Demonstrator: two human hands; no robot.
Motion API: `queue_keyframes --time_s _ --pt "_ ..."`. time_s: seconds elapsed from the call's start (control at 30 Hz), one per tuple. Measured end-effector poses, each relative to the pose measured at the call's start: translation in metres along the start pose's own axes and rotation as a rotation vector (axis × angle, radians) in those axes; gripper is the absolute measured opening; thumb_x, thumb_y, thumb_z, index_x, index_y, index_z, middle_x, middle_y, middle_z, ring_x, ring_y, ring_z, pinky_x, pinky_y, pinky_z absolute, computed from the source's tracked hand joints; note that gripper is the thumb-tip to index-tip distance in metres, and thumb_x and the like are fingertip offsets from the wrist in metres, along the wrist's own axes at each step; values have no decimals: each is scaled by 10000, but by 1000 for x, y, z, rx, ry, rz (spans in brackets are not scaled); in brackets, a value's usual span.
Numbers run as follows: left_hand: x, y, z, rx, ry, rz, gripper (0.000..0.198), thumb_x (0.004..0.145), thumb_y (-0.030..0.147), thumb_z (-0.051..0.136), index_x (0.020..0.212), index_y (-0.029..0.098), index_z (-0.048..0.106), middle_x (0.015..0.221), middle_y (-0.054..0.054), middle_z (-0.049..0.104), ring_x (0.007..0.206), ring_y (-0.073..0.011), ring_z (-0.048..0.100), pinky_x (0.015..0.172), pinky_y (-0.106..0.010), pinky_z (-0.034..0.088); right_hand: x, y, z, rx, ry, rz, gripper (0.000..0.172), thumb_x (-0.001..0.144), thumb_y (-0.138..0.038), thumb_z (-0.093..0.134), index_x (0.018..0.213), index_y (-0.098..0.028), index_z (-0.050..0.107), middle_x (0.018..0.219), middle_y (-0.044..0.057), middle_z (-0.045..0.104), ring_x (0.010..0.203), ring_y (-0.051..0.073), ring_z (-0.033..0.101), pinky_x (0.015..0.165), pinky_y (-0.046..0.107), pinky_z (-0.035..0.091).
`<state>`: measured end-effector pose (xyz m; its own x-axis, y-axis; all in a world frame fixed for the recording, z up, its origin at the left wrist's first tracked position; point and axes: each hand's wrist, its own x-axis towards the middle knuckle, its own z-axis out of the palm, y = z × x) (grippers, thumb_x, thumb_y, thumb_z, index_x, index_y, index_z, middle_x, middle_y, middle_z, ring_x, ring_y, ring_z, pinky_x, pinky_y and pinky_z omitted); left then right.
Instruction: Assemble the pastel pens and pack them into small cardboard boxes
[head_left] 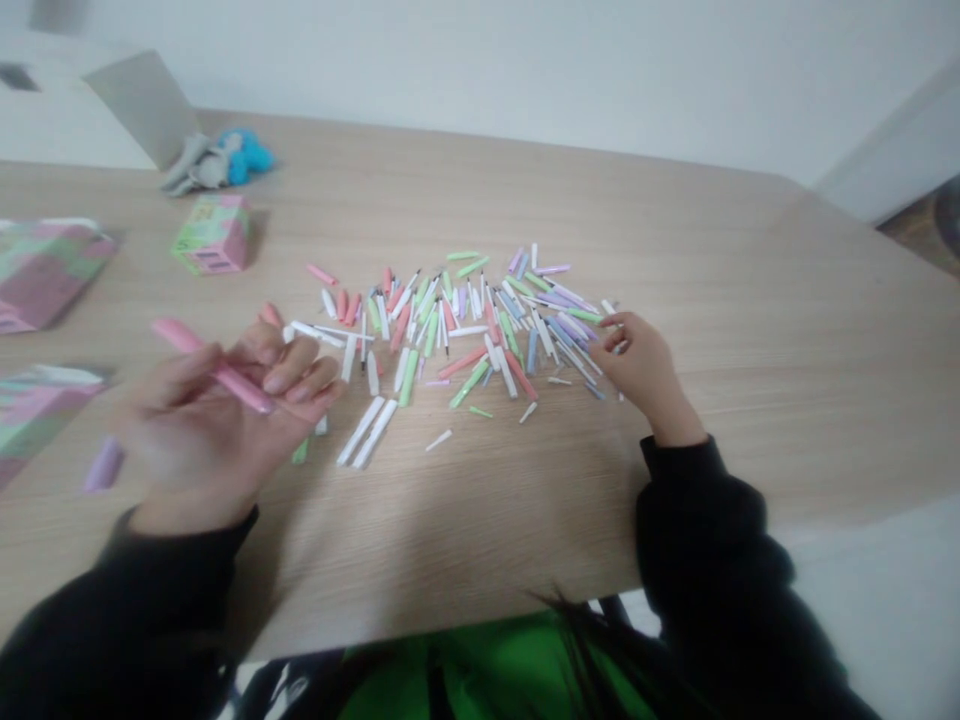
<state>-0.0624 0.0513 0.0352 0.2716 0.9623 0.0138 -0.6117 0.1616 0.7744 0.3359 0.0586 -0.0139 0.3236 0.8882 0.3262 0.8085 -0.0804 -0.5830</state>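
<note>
My left hand (225,425), palm up with fingers curled, holds a pink pen (241,388) raised above the table's left side. At the right edge of a spread heap of pen parts, my right hand (637,362) has its thumb and fingertips drawn together; what sits between them is too small to tell. White pen barrels (375,434), green caps (409,377), red pieces (519,375), and purple and blue pieces lie mixed in the heap. Several white pieces with dark tips look like pen refills. A purple cap (105,464) lies apart, left of my left hand.
Pink-and-green boxes (56,275) stand at the left, with a smaller box (214,235) behind the heap's left end. A grey-and-blue plush toy (225,160) lies farther back, near a white open carton (82,110). A wall runs along the wooden table's (480,540) far edge.
</note>
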Motion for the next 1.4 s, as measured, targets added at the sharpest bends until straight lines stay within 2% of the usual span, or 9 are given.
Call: queue_keyframes --time_s 0.1,0.23,0.43,0.6,0.97,1.1,1.23,1.33,1.4 --pt "0 1 1 16 22 1 152 622 253 681 659 160 566 567 15 348 557 -125 364 508 -256 439 0 8 8 -180 -92 -78 98 718 -233 693 769 -177 754 742 65 651 794 254 638 790 394 511" --pt "1 1 0 15 44 -13 177 592 270 670 619 156 539 572 10 350 575 -124 349 516 -256 452 0 15 14 -300 -132 -80 126 743 -201 675 751 -153 792 894 135 681 956 305 655 919 435 512" --pt "2 -1 1 38 104 -15 179 652 320 631 608 156 576 604 -7 353 602 -133 325 549 -261 464 -3 16 16 -356 -193 -67 164 773 -176 647 767 -137 807 864 125 700 927 283 664 876 393 520" --pt "3 -1 2 111 147 5 247 695 374 642 601 145 644 584 -12 355 596 -131 348 554 -258 459 -7 10 13 -386 -214 -51 177 782 -177 644 798 -143 817 946 143 718 955 291 671 843 387 526" --pt "2 -1 -2 104 11 -15 218 743 289 611 658 107 695 612 -45 449 604 -149 462 557 -290 488 -9 -2 18 -463 -223 -69 175 819 -178 629 756 -138 788 967 151 714 895 285 672 810 394 534" --pt "1 -3 0 75 32 -27 136 780 203 622 696 106 668 636 -38 504 591 -125 482 542 -260 487 -8 -1 15 -498 -238 -107 155 809 -169 621 747 -151 762 992 150 701 916 296 663 810 406 530" --pt "2 -11 0 138 -56 -64 28 804 131 648 801 137 675 591 -1 533 454 -89 468 401 -195 380 -6 2 -6 -426 -179 -149 100 786 -207 667 754 -166 752 976 135 684 892 293 653 804 420 517" --pt "3 -20 0 176 -78 -33 37 869 158 650 839 176 662 504 77 415 333 -39 295 361 -170 262 -7 -7 -19 -231 -96 -197 88 790 -248 672 778 -184 731 924 100 682 779 236 636 740 390 506" --pt "5 -26 -1 200 -43 -2 34 882 173 677 850 183 670 477 109 332 336 -27 231 391 -165 249 -13 -22 -21 -77 -122 -202 81 797 -257 665 799 -196 718 851 72 700 718 209 632 693 363 495"
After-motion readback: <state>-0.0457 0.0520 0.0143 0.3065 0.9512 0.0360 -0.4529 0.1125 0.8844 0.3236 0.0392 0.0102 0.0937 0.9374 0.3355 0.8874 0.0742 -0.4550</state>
